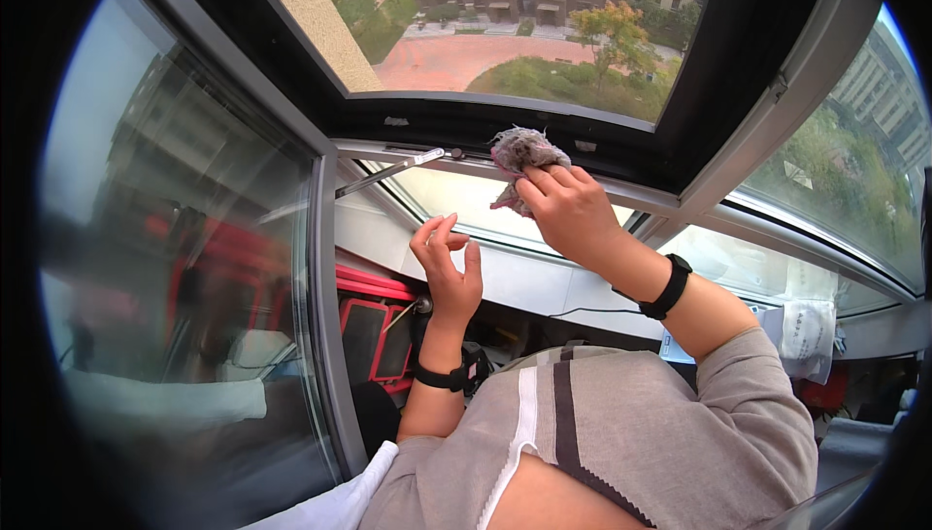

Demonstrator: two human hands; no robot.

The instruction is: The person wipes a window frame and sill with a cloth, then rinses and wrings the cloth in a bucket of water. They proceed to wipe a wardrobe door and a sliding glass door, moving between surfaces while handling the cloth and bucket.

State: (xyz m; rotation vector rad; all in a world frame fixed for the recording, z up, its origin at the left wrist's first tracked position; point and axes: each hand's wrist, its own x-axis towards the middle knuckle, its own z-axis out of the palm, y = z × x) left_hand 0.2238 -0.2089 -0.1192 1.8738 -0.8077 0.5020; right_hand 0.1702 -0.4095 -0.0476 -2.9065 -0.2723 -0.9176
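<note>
Gripped in my right hand (573, 208) is a crumpled, frayed grey-and-pink cleaning rag (525, 153). It sits against the lower part of the dark window frame (621, 149), near its middle. My left hand (449, 263) is raised over the white sill with its fingers apart and loosely curled, holding nothing. Just beyond that hand, a metal window stay (393, 169) reaches from the opened glass sash (209, 239) on the left to the frame. Both wrists wear black bands.
A white sill (524, 282) runs below the window. Red-framed black items (374, 336) stand beneath it at left. To the right are a fixed pane (845, 151) and a white plastic bag (808, 331). A thin black cable (592, 311) crosses near my waist. Outdoors lie paving and buildings.
</note>
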